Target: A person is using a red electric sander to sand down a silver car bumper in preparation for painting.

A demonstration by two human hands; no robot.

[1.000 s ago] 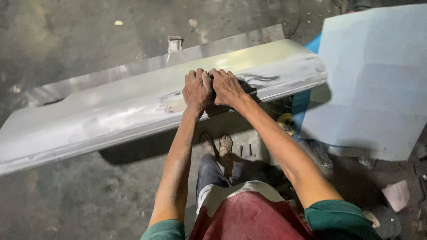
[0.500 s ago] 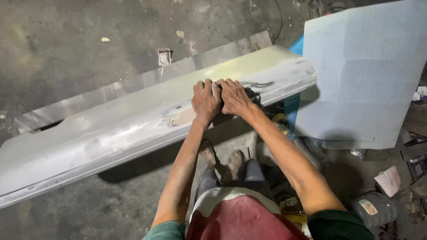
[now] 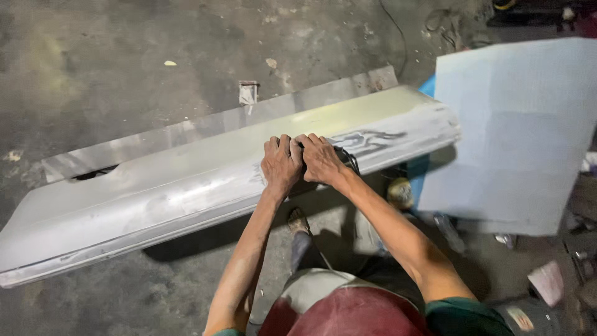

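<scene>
Head view: hands (image 3: 301,163) further right along panel (image 3: 186,186)

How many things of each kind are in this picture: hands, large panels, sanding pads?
Hands: 2, left hand and right hand
Large panels: 2, long grey panel and pale blue panel
Dark sanding pad, under both hands: 1
Total: 5
</scene>
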